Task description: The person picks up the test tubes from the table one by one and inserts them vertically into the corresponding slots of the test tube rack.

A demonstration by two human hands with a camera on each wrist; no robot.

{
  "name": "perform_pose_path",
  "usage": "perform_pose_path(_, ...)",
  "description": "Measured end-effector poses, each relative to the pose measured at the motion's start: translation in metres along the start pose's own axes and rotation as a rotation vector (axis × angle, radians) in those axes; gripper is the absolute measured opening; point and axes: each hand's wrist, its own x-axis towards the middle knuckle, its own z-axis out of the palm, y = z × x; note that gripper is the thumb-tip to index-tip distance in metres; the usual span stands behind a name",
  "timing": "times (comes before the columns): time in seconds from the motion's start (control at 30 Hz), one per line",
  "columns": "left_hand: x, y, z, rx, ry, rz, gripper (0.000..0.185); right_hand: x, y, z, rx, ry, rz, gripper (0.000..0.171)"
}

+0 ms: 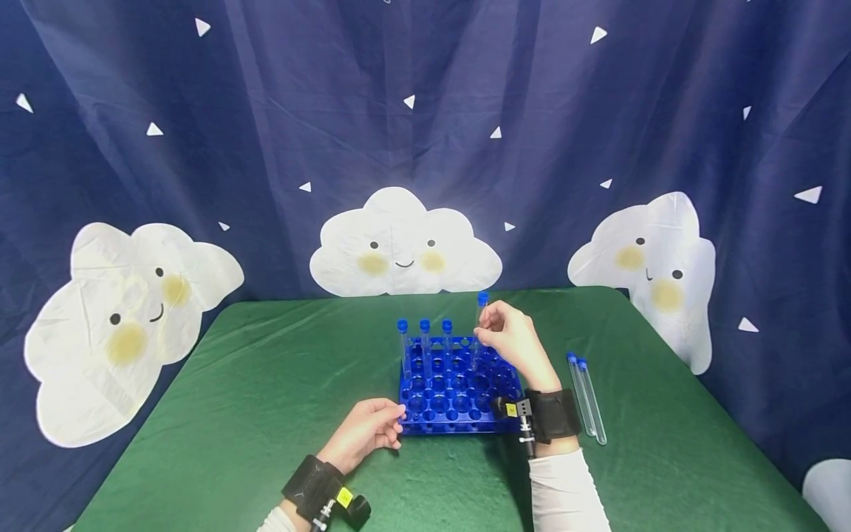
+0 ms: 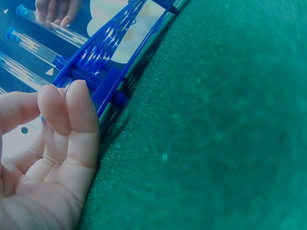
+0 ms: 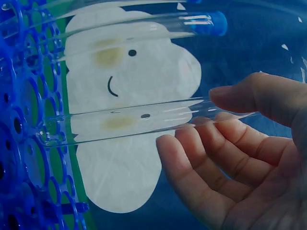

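The green table carries a blue tube rack near its middle, and everything else is placed from that rack. Behind it hangs a dark blue curtain printed with smiling white clouds. In the rack's far row three capped tubes already stand upright, side by side toward its left end. A fourth tube, the clear blue-capped tube, stands over the same far row just right of those three; the right hand pinches it near the top between thumb and fingertips, and the wrist view shows its lower end at a hole of the rack, though how deep it sits I cannot tell. The left hand rests at the rack's near left corner with its curled fingers against the frame, steadying it rather than clasping anything. On the cloth to the right of the rack, well apart from it, two spare tubes lie side by side. By this showing the loading is roughly halfway: three seated, one going in, two left, with most holes unfilled
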Motion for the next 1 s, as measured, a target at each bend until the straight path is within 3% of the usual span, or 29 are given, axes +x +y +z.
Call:
perform_pose_path(0.63, 0.0008, -0.0012, -0.0005, 0.004, -0.007, 0.011, 0.015, 0.0012, 0.0023, 0.0044, -0.068, -0.194, 0.002, 0.013)
perform_pose_path(1.0, -0.0002, -0.0003, -0.0001, 0.004, -0.007, 0.009, 0.016, -0.0001, 0.0048, 0.0099, -0.058, -0.262, 0.007, 0.013)
